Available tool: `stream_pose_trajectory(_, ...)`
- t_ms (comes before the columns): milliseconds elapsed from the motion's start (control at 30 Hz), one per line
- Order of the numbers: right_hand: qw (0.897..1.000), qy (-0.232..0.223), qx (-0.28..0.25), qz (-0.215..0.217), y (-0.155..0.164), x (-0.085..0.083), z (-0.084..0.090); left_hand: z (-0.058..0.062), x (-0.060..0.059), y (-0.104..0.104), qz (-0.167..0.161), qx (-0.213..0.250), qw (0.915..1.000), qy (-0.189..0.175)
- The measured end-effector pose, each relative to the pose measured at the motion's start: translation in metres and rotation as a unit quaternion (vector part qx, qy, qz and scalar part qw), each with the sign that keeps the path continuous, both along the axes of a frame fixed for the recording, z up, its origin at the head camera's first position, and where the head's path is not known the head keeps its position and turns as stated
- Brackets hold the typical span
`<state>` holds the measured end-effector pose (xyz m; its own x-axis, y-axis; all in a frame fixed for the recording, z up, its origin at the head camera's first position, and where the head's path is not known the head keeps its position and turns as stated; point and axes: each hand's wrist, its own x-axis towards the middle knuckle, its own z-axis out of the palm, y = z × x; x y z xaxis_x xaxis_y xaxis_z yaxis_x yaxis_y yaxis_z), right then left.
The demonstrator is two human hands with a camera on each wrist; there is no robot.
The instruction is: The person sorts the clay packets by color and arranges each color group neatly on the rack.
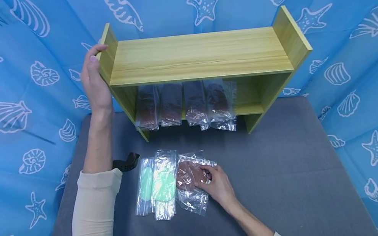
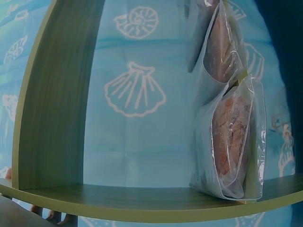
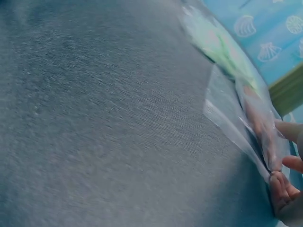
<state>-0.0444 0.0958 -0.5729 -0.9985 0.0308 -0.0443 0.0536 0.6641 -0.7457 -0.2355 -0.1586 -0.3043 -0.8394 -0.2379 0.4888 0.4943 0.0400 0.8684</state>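
Brown packet (image 1: 191, 179): lies on the grey mat (image 1: 284, 169) under the right hand (image 1: 216, 184), whose fingertips pinch its clear wrapper.
Handling: likely light, soft and slippery — best taken at the bulk, not the loose film edge.
Green packets (image 1: 157, 182): just beside the right hand's fingertips.
Left hand (image 1: 94, 81): grips the shelf (image 1: 200, 57) side panel, fingers curled over its edge.
Shelved brown packets (image 1: 184, 103): beyond the right hand, standing in a row.
Hard to make out: packet contents — the right wrist view is blurred.

The right wrist view is blurred; the right hand's fingers (image 3: 286, 182) are cut off at its edge. The brown bags (image 1: 184, 103) lie half-hidden under the shelf's top board (image 1: 199, 55).
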Motion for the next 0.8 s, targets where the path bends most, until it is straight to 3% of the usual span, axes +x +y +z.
stream_pose_trajectory(267, 0.998, 0.026, 0.054, -0.010, -0.0067, 0.0029, -0.0014, -0.0085, -0.0102, -0.0054, 0.001, 0.007, 1.0000, -0.001)
stream_pose_trajectory(800, 0.999, 0.035, 0.042, -0.001, -0.0099, 0.0020, -0.0003, -0.0100, -0.0105, -0.0065, -0.010, 0.016, 0.9998, 0.002)
